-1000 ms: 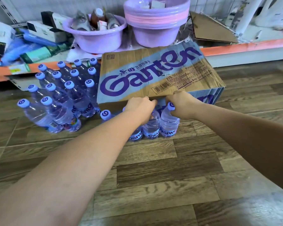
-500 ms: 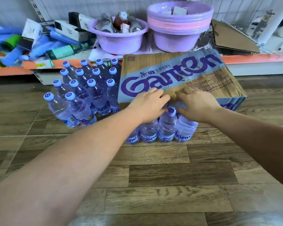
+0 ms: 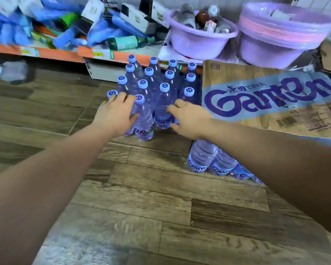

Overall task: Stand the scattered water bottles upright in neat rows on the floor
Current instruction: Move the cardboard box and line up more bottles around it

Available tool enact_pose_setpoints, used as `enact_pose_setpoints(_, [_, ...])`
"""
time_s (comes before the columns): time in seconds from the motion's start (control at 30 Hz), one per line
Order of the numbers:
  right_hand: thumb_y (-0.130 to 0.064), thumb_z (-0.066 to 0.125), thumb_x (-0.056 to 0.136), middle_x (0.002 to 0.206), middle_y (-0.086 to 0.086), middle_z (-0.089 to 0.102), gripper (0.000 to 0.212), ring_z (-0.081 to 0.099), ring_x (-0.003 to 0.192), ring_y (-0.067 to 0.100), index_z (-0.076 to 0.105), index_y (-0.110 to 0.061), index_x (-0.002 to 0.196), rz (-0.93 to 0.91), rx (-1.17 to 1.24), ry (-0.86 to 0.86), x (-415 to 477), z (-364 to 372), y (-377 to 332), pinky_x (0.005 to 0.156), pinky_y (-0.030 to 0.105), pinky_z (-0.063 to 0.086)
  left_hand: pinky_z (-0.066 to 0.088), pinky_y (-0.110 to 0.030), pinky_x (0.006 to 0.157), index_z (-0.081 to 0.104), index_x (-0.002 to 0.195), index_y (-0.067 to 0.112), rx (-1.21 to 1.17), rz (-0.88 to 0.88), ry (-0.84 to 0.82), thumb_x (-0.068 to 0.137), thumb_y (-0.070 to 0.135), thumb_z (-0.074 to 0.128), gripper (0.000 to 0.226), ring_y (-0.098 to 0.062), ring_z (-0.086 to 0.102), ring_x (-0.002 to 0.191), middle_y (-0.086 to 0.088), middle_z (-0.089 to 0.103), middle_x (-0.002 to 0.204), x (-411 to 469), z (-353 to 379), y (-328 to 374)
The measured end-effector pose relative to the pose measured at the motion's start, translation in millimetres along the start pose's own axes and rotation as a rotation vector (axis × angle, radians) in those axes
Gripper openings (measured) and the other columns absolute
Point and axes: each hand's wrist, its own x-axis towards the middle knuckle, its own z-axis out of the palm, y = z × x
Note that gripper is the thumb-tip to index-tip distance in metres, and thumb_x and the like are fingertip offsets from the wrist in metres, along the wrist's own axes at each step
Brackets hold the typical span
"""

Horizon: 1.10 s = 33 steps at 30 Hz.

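The floor point(image 3: 161, 197) in front of you is dark wood-look plank. At its far edge, from 10 to 12 o'clock, runs a low shelf point(image 3: 65, 52) with an orange lip, piled with blurred blue packets and boxes. At 1 o'clock a lilac basin point(image 3: 199, 44) holds small bottles, with a stack of lilac basins point(image 3: 275, 44) beside it. At 12 o'clock the water bottles point(image 3: 161, 104) stand in a tight block on the floor just in front of the shelf. Their long axes are vertical and their white-and-blue caps point up. They stand four across in the back three rows, with two caps showing in the row nearest you. Your left hand point(image 3: 114, 114) lies against the corner bottle point(image 3: 112, 93) at the block's near-left corner, at 11 o'clock. Its fingers are spread and fairly straight along the bottle's side, and its thumb touches the neighbouring bottle point(image 3: 143, 121). Your right hand point(image 3: 191, 120) is at 12 to 1 o'clock, with bent fingertips and thumb against the labelled bottle point(image 3: 163, 111) on the block's near side. You cannot tell whether that hand closes round it. A flat printed cardboard carton point(image 3: 256, 96) tilts across 2 o'clock, just beside the block's right edge. Under its near edge, at 4 o'clock, a few more bottles point(image 3: 203, 157) stand on the floor with their labels facing you. Their tops are hidden by the carton and your right forearm.
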Motion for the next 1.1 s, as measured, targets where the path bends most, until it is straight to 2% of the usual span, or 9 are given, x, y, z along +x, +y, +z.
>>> enact_pose_setpoints(0.23, [-0.026,0.049,0.095,0.144,0.014,0.030,0.065,0.043,0.126,0.035,0.016,-0.011,0.149,0.040,0.164,0.035,74.0,13.2,-47.1,0.089,0.041,0.044,0.036,-0.047,0.102,0.037,0.139,0.014,-0.079,-0.027,0.059,0.090,0.024,0.052,0.052,-0.034,0.036,0.131,-0.012,0.039,0.142,33.9,10.8,-44.3])
enact_pose_setpoints(0.37, [-0.032,0.047,0.096,0.145,0.014,0.026,0.071,0.039,0.129,0.036,0.008,-0.017,0.152,0.080,0.204,0.051,95.9,27.5,-61.7,0.096,0.047,0.046,0.038,-0.048,0.104,0.029,0.145,0.015,-0.143,-0.047,-0.004,0.091,0.016,0.049,0.058,-0.036,0.036,0.133,-0.010,0.029,0.150,47.6,26.1,-58.4])
enact_pose_setpoints(0.47, [-0.037,0.046,0.096,0.141,0.016,0.032,0.063,0.037,0.128,0.037,0.018,-0.018,0.150,0.128,0.192,0.090,106.8,32.0,-63.8,0.098,0.047,0.045,0.044,-0.051,0.096,0.031,0.143,0.012,-0.169,-0.059,-0.028,0.089,0.007,0.051,0.058,-0.042,0.048,0.118,-0.016,0.034,0.140,52.3,35.3,-62.6])
enact_pose_setpoints(0.53, [-0.039,0.047,0.097,0.137,0.016,0.037,0.054,0.043,0.123,0.036,0.030,-0.017,0.144,0.157,0.217,0.127,111.8,33.3,-63.6,0.091,0.044,0.046,0.044,-0.051,0.091,0.037,0.136,0.007,-0.125,-0.046,-0.009,0.090,0.006,0.049,0.048,-0.045,0.051,0.111,-0.020,0.038,0.132,53.9,34.6,-62.6])
enact_pose_setpoints(0.63, [-0.034,0.051,0.096,0.130,0.017,0.043,0.041,0.056,0.104,0.038,0.043,-0.014,0.131,0.194,0.327,0.175,113.6,32.1,-64.7,0.080,0.039,0.047,0.045,-0.051,0.083,0.041,0.125,0.004,-0.083,-0.051,-0.012,0.094,0.023,0.050,0.037,-0.047,0.054,0.103,-0.023,0.040,0.124,50.3,28.9,-63.1])
enact_pose_setpoints(0.7, [-0.028,0.054,0.095,0.123,0.018,0.045,0.031,0.057,0.095,0.038,0.049,-0.011,0.120,0.185,0.369,0.197,109.7,29.8,-66.4,0.078,0.039,0.049,0.045,-0.048,0.081,0.041,0.123,0.002,-0.073,-0.064,-0.017,0.094,0.039,0.050,0.048,-0.046,0.055,0.103,-0.024,0.045,0.121,44.9,25.8,-60.7])
enact_pose_setpoints(0.87, [-0.019,0.057,0.089,0.117,0.018,0.046,0.027,0.057,0.093,0.038,0.053,-0.009,0.114,0.147,0.390,0.154,88.9,27.5,-67.8,0.078,0.039,0.050,0.044,-0.041,0.079,0.044,0.121,-0.002,-0.021,-0.131,-0.034,0.091,0.043,0.052,0.055,-0.041,0.058,0.107,-0.026,0.058,0.117,32.8,15.2,-39.1])
enact_pose_setpoints(1.0, [-0.021,0.060,0.087,0.119,0.018,0.049,0.033,0.056,0.096,0.036,0.054,-0.003,0.114,0.184,0.399,0.133,68.6,18.3,-62.5,0.073,0.032,0.041,0.046,-0.041,0.081,0.050,0.117,-0.001,-0.041,-0.162,-0.070,0.090,0.044,0.054,0.053,-0.041,0.059,0.106,-0.025,0.059,0.117,20.6,0.0,-28.6])
enact_pose_setpoints(1.1, [-0.023,0.060,0.086,0.116,0.019,0.051,0.027,0.049,0.087,0.030,0.052,-0.003,0.104,0.157,0.410,0.112,48.5,4.5,-57.9,0.071,0.032,0.039,0.047,-0.040,0.082,0.055,0.114,0.002,-0.095,-0.165,-0.051,0.089,0.042,0.055,0.048,-0.041,0.059,0.106,-0.025,0.059,0.116,11.7,-21.5,-10.6])
